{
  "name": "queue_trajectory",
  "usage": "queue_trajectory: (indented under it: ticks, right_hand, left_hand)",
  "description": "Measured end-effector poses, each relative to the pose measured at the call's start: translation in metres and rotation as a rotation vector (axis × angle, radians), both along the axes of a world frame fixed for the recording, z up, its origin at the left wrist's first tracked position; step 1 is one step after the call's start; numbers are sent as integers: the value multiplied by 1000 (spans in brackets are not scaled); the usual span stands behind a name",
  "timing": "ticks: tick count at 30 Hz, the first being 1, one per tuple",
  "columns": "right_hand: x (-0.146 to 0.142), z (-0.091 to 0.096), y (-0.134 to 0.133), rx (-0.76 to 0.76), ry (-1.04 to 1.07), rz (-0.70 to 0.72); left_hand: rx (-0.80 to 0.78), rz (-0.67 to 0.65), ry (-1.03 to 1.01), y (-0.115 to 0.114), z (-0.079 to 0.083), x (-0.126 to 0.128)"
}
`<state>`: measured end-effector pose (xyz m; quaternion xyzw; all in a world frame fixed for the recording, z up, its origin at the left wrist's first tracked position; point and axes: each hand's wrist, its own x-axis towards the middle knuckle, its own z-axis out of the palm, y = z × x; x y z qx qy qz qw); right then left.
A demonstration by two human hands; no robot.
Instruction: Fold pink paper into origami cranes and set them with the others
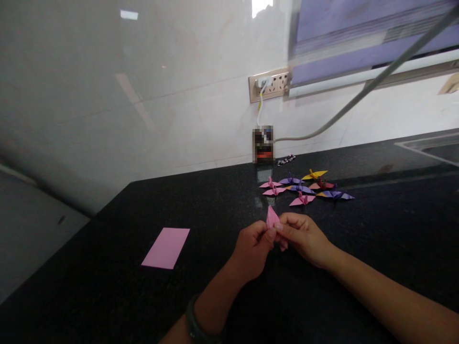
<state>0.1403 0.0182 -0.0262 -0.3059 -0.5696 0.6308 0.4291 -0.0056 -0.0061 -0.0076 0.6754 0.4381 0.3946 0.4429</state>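
A small pink folded paper (272, 216) with a pointed top is held upright above the dark counter. My left hand (252, 246) pinches its lower left side between thumb and fingers. On the other side, the thumb and fingers of my right hand (304, 238) pinch its lower right. Its bottom part is mostly hidden by my fingers. Just beyond my hands, several folded paper cranes lie in a group, among them a pink crane (303, 199), a purple crane (336, 195) and a yellow crane (314, 175). To the left, flat on the counter, lies a pink paper sheet (166, 248).
The black counter (118, 229) meets a pale tiled wall. A blurred, pixelated box (264, 145) stands against the wall, with a grey cable (340, 112) rising to the right. A wall socket (268, 84) holds a white plug. A small dark-and-white strip (286, 160) lies behind the cranes.
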Motion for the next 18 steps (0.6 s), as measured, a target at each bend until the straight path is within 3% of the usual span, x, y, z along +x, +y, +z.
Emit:
queue_trajectory:
  ticks: [11, 18]
  right_hand:
    - [-1, 11, -4, 136, -198, -19]
    - [-4, 9, -10, 110, -121, -46]
  left_hand:
    - [1, -29, 19, -1, 4, -4]
    - [-37, -50, -66, -4, 5, -3]
